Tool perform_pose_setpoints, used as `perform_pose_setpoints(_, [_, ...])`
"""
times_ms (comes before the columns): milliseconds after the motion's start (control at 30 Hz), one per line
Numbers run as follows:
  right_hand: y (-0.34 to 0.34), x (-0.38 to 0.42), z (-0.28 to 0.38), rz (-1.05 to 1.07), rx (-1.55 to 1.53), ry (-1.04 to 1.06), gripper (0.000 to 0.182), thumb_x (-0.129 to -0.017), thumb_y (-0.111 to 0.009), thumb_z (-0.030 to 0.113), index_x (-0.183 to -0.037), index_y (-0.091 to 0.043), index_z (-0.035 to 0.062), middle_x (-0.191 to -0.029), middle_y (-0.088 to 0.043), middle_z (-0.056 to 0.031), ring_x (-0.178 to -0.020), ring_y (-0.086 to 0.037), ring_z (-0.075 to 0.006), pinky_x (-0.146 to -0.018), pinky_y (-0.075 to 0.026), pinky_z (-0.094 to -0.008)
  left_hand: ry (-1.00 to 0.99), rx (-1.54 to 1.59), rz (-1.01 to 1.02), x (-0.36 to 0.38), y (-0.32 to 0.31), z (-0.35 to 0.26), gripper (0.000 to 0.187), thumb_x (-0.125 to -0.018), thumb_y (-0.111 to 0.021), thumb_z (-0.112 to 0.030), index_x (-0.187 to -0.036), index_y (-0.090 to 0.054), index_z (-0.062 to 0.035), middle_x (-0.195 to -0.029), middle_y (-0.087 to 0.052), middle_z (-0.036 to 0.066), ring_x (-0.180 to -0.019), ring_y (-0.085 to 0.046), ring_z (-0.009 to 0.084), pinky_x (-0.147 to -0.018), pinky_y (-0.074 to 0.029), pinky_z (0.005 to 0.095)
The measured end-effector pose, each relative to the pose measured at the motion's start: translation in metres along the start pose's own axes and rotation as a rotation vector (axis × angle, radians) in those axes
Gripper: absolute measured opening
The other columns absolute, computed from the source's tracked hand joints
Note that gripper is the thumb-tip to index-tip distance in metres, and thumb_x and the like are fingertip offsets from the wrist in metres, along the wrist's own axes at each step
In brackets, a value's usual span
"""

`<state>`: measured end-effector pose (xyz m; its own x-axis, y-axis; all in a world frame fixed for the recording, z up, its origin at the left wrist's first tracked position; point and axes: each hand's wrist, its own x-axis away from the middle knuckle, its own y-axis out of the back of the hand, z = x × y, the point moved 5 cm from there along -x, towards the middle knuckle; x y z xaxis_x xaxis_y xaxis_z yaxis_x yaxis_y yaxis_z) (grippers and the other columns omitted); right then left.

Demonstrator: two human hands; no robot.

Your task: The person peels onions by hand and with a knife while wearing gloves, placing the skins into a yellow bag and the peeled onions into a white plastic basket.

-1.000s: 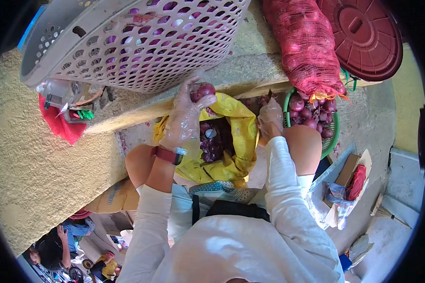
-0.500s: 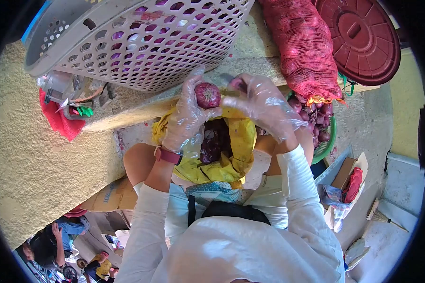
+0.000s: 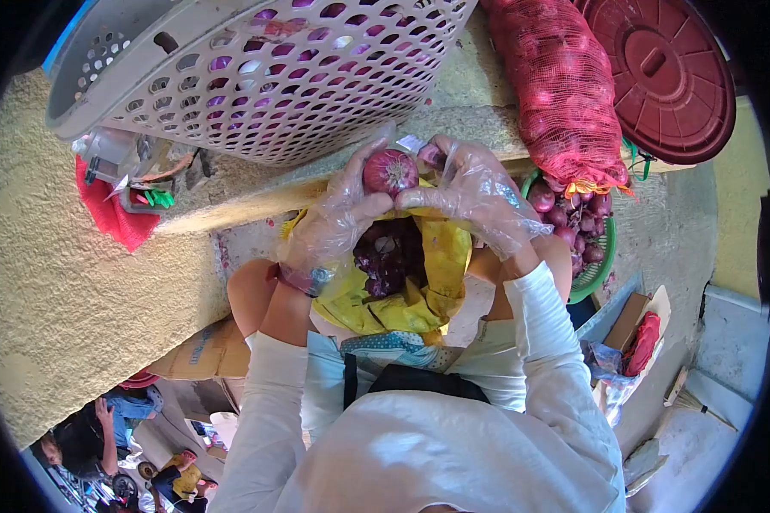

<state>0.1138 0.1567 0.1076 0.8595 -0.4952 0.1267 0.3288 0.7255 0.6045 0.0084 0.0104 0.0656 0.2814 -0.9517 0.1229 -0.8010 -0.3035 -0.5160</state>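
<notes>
Both of my hands wear clear plastic gloves and meet above a yellow sack (image 3: 447,265) between my knees. My left hand (image 3: 338,214) is closed around a round red onion (image 3: 391,173), its root tuft facing up. My right hand (image 3: 479,192) grips what looks like a small knife (image 3: 412,144), a pale flat blade beside a dark purplish part; most of it is hidden by the fingers. The right thumb rests at the lower edge of the onion. Dark red onion skins (image 3: 389,261) lie inside the sack's opening.
A grey perforated basket (image 3: 316,103) of onions stands on the ledge ahead. To the right are a red mesh sack (image 3: 565,94) of onions, a dark red lid (image 3: 659,64) and a green basket (image 3: 606,269) with onions. Other people (image 3: 81,440) are at the lower left.
My right hand has come in to the left, and its thumb now meets the onion. The pale blade shows beyond the onion. The left hand has turned slightly with the onion.
</notes>
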Motion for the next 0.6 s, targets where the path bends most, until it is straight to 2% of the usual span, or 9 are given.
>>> perform_pose_setpoints(100, [-0.001, -0.001, -0.003, 0.005, -0.051, -0.019, 0.073, -0.064, -0.091, 0.06, -0.098, -0.066, 0.0001, -0.074, -0.06, -0.0131, -0.067, -0.055, -0.0238, -0.066, -0.045, -0.0393, -0.044, 0.087, -0.037, -0.005, -0.001, 0.006, 0.068, -0.099, -0.063, -0.014, -0.159, -0.032, -0.0064, -0.165, -0.03, 0.009, -0.142, -0.041, 0.0226, -0.119, -0.037, 0.038])
perform_pose_setpoints(133, [-0.001, -0.001, 0.0, 0.003, -0.052, -0.019, 0.073, -0.064, -0.091, 0.06, -0.098, -0.066, 0.0001, -0.074, -0.06, -0.0131, -0.067, -0.055, -0.0238, -0.066, -0.045, -0.0393, -0.134, 0.116, -0.03, -0.011, 0.003, 0.012, 0.066, -0.102, -0.061, -0.023, -0.159, -0.032, -0.0068, -0.164, -0.031, 0.008, -0.142, -0.042, 0.0229, -0.118, -0.039, 0.0387])
perform_pose_setpoints(167, [0.001, -0.002, 0.004, -0.005, 0.032, -0.015, 0.075, -0.063, -0.091, 0.062, -0.097, -0.067, -0.0003, -0.074, -0.062, -0.0158, -0.067, -0.059, -0.0287, -0.066, -0.048, -0.0416, -0.223, 0.145, -0.024, -0.014, 0.008, 0.019, 0.066, -0.104, -0.059, -0.031, -0.159, -0.033, -0.0072, -0.163, -0.032, 0.008, -0.142, -0.043, 0.0231, -0.117, -0.041, 0.0394])
perform_pose_setpoints(200, [0.001, -0.002, 0.006, -0.013, 0.116, -0.012, 0.076, -0.062, -0.09, 0.063, -0.096, -0.068, -0.0006, -0.074, -0.064, -0.0185, -0.067, -0.063, -0.0337, -0.067, -0.05, -0.0439, -0.222, 0.144, -0.023, -0.017, 0.007, 0.025, 0.066, -0.104, -0.059, -0.031, -0.159, -0.033, -0.0072, -0.163, -0.032, 0.008, -0.142, -0.043, 0.0231, -0.117, -0.041, 0.0394])
perform_pose_setpoints(267, [-0.004, -0.003, 0.003, -0.019, 0.088, 0.005, 0.075, -0.063, -0.089, 0.064, -0.096, -0.068, 0.0001, -0.075, -0.065, -0.0192, -0.069, -0.064, -0.0353, -0.067, -0.05, -0.0447, -0.264, 0.321, -0.061, -0.021, 0.01, 0.036, 0.069, -0.105, -0.054, -0.047, -0.158, -0.035, -0.0082, -0.162, -0.034, 0.006, -0.139, -0.046, 0.023, -0.113, -0.045, 0.0404])
perform_pose_setpoints(367, [-0.014, -0.007, -0.011, -0.045, 0.101, 0.013, 0.075, -0.064, -0.087, 0.066, -0.096, -0.068, 0.0013, -0.077, -0.066, -0.0205, -0.071, -0.065, -0.0379, -0.068, -0.05, -0.0456, -0.2, 0.352, -0.119, -0.023, 0.006, 0.032, 0.074, -0.102, -0.049, -0.059, -0.156, -0.037, -0.0094, -0.16, -0.036, 0.006, -0.135, -0.05, 0.0235, -0.111, -0.048, 0.0412])
perform_pose_setpoints(400, [-0.014, -0.008, -0.012, -0.069, 0.142, 0.006, 0.075, -0.064, -0.086, 0.067, -0.095, -0.068, 0.0019, -0.078, -0.066, -0.021, -0.072, -0.065, -0.0389, -0.068, -0.051, -0.0458, -0.201, 0.353, -0.118, -0.025, 0.007, 0.033, 0.074, -0.102, -0.049, -0.059, -0.156, -0.037, -0.0094, -0.16, -0.036, 0.006, -0.135, -0.05, 0.0235, -0.111, -0.048, 0.0412])
perform_pose_setpoints(467, [-0.012, -0.008, -0.01, -0.066, 0.153, 0.015, 0.075, -0.064, -0.086, 0.069, -0.095, -0.068, 0.0021, -0.078, -0.066, -0.0211, -0.072, -0.066, -0.0391, -0.068, -0.051, -0.0457, -0.189, 0.454, -0.2, -0.027, 0.013, 0.035, 0.066, -0.107, -0.043, -0.055, -0.155, -0.039, -0.0099, -0.147, -0.05, 0.014, -0.128, -0.056, 0.0254, -0.111, -0.049, 0.045])
perform_pose_setpoints(600, [-0.011, -0.008, -0.004, -0.098, 0.194, 0.055, 0.077, -0.063, -0.085, 0.071, -0.094, -0.069, 0.0028, -0.077, -0.067, -0.0208, -0.072, -0.067, -0.0388, -0.068, -0.052, -0.0455, -0.163, 0.449, -0.22, -0.025, 0.01, 0.029, 0.066, -0.107, -0.043, -0.054, -0.156, -0.038, -0.0105, -0.149, -0.048, 0.013, -0.131, -0.055, 0.0254, -0.114, -0.046, 0.0469])
